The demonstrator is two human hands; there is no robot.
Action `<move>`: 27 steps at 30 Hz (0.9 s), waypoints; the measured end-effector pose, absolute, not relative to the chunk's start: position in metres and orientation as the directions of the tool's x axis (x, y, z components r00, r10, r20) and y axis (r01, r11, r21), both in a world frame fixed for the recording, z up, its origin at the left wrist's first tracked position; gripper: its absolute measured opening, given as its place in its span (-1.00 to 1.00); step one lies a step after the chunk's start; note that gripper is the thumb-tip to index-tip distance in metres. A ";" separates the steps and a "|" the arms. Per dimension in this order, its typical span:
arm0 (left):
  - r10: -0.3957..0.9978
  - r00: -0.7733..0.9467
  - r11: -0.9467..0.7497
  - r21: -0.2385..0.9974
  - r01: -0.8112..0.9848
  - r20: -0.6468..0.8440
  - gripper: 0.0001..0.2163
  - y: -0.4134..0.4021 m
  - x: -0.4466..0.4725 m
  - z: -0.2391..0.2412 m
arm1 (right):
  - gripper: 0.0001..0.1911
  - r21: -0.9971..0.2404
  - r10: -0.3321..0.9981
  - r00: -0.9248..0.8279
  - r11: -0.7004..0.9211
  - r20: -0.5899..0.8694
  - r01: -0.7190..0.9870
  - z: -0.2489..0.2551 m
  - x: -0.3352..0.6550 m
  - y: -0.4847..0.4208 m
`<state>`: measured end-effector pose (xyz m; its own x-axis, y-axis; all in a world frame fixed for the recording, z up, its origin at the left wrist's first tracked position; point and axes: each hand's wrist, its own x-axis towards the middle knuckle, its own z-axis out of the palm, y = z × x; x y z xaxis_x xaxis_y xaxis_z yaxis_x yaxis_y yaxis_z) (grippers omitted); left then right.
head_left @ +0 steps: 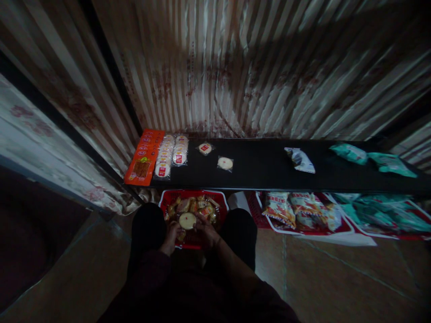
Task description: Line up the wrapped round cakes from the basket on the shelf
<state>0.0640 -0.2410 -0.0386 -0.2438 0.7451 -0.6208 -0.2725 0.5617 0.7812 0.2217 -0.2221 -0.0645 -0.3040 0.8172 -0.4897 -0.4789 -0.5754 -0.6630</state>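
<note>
Between my two hands is a round, pale packaged cracker [187,220], held over a red basket [223,198] with a white rim. My left hand [172,234] grips its left edge, and my right hand [206,228] has its fingers on the right edge. Gold-wrapped snack packets [193,204] fill the basket below. On the black shelf above lie two single round crackers in clear wrap, one with a red label [205,148] and one plain side up [225,163]. Left of them, overlapping rows of the same wrapped crackers [164,157] lie beside an orange snack bag [144,158].
Farther right on the black shelf [256,168] lie a white-and-dark packet [301,160] and two teal packets [350,153]. Under the shelf, red baskets hold white-and-orange bags [279,207] and teal bags [380,213]. A striped curtain [218,67] hangs behind; tiled floor [319,278] lies below.
</note>
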 end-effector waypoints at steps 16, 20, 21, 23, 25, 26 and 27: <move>0.742 -0.148 0.619 0.753 -0.223 -0.654 -0.76 -0.244 0.067 -0.029 | -0.44 -0.689 0.849 -0.235 -0.522 -0.473 -0.502 -0.075 0.220 -0.222; 0.732 -0.144 0.629 0.742 -0.231 -0.666 -0.77 -0.245 0.068 -0.027 | -0.44 -0.674 0.846 -0.268 -0.530 -0.461 -0.515 -0.074 0.219 -0.222; 0.733 -0.141 0.629 0.741 -0.233 -0.666 -0.76 -0.245 0.069 -0.027 | -0.44 -0.675 0.844 -0.267 -0.533 -0.465 -0.510 -0.075 0.219 -0.222; 0.735 -0.135 0.628 0.742 -0.235 -0.665 -0.76 -0.245 0.069 -0.027 | -0.43 -0.680 0.841 -0.260 -0.538 -0.475 -0.498 -0.075 0.219 -0.223; 0.737 -0.133 0.626 0.744 -0.235 -0.662 -0.75 -0.245 0.069 -0.027 | -0.44 -0.684 0.838 -0.251 -0.542 -0.485 -0.488 -0.076 0.220 -0.223; 0.738 -0.132 0.626 0.744 -0.234 -0.662 -0.74 -0.245 0.068 -0.026 | -0.44 -0.685 0.837 -0.254 -0.544 -0.485 -0.485 -0.077 0.220 -0.223; 0.736 -0.133 0.628 0.743 -0.232 -0.664 -0.72 -0.245 0.068 -0.026 | -0.44 -0.686 0.836 -0.260 -0.546 -0.483 -0.482 -0.077 0.219 -0.223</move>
